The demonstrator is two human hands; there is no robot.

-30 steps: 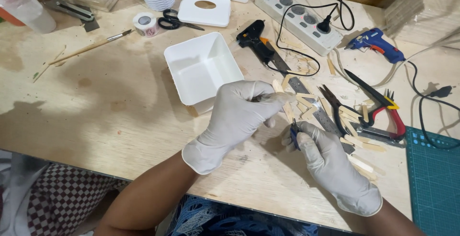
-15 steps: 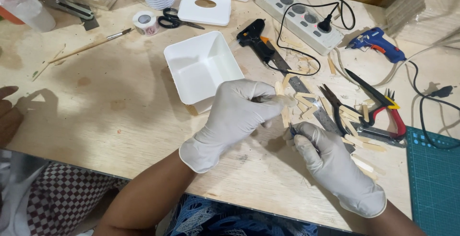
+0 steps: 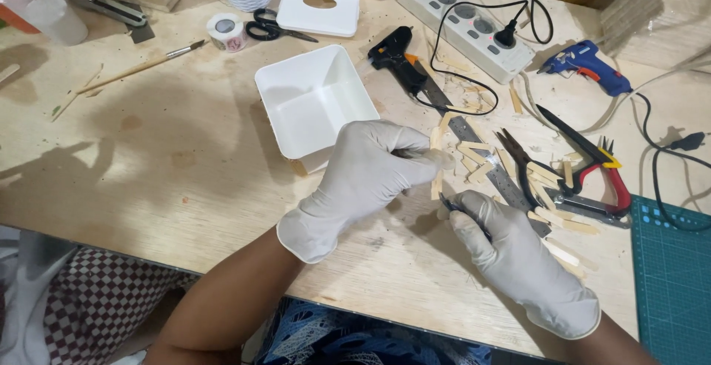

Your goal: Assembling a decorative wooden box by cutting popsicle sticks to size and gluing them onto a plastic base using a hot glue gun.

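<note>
The left hand (image 3: 363,180) covers most of the thin wooden stick (image 3: 437,159) it pinches. The right hand (image 3: 511,254) hides its small dark tool (image 3: 453,205). The green cutting mat (image 3: 674,269) runs off the right edge.

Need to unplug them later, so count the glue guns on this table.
2. A black glue gun lies just beyond the white tray, left of the power strip. A blue glue gun lies right of the strip. More may be out of frame.

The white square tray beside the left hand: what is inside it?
The white square tray looks bare inside. The left hand covers its near right corner, so that part cannot be checked.
</note>
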